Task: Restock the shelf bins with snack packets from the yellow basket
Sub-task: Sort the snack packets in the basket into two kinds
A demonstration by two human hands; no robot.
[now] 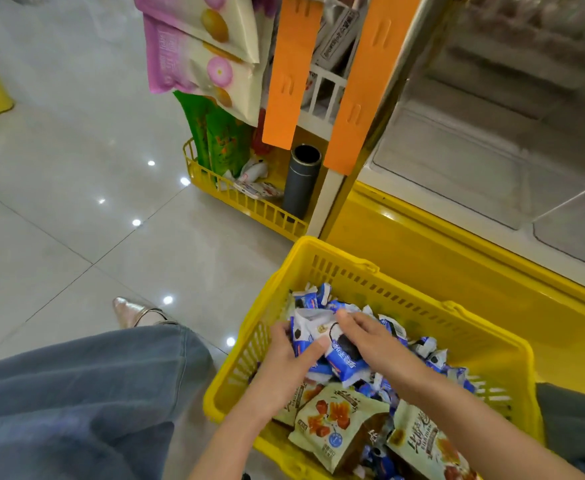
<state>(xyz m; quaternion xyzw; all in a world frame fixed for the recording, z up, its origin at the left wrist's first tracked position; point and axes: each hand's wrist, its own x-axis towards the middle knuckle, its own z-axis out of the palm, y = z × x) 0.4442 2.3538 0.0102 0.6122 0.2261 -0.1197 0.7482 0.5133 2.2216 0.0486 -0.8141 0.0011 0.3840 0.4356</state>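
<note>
From here I see a yellow basket (339,263) with slotted sides, packets (348,367) in blue and white with black rounds, and pale green bags (332,424) printed with orange-red cubes. Plain orange strips (293,74) hang above a dark grey flask (299,185). The jeans (76,393) are faded blue.

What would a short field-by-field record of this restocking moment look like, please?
container: yellow basket, part-filled with snack packets
left hand: left hand grips a bunch of blue-and-white packets inside the basket
right hand: right hand holds the same bunch from the other side
other contents: pale green packets at the near end
target: clear shelf bins to the right, too blurred to tell contents
progress: bunch gathered, not yet lifted out
</note>
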